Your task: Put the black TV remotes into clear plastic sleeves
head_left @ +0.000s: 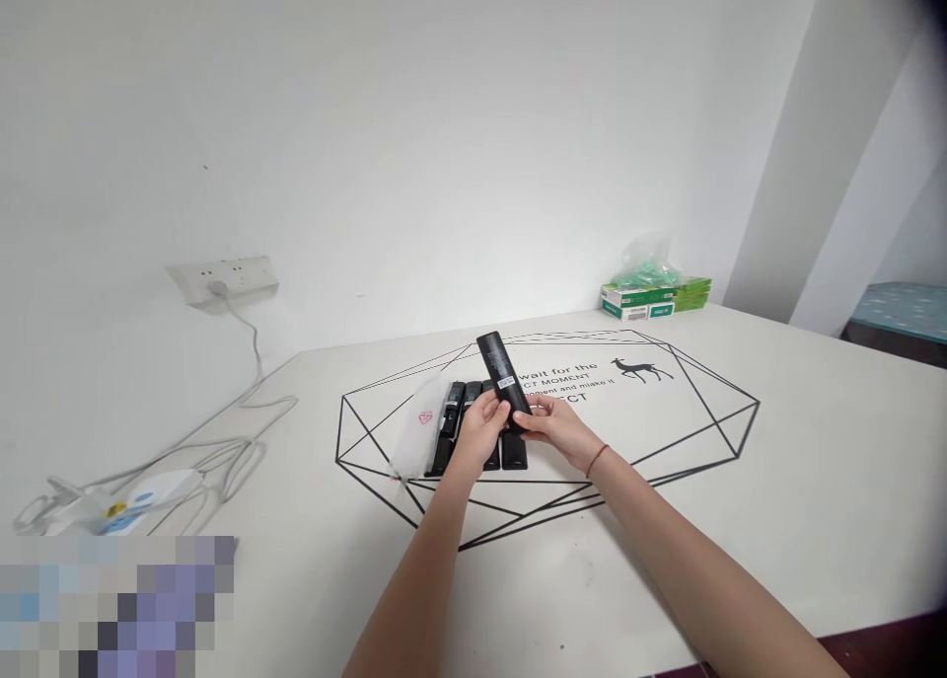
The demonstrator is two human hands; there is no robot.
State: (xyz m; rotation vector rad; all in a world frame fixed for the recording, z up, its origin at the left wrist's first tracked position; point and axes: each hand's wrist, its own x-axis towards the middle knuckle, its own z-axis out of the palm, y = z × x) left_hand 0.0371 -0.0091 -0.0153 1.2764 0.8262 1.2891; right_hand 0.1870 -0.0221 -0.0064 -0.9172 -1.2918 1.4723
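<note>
Between my two hands is a black remote control (497, 357), its back with a white label facing me and its far end tilted up above the table. My left hand (482, 423) grips its lower left side, thumb on the back. My right hand (553, 425) pinches the lower right end and wears a thin red band at the wrist. Below and behind my hands several more black remote controls (451, 412) lie in a row, partly hidden by my left hand. A clear plastic bag (415, 426) with a red mark lies to their left.
The white table (296, 579) has printed black lines, lettering and a deer. Green and white boxes (637, 301) with a plastic bag of green stuff on top stand at the back right. Cables (222, 451) trail along the left from a wall socket (237, 278). A blurred patch covers the lower left.
</note>
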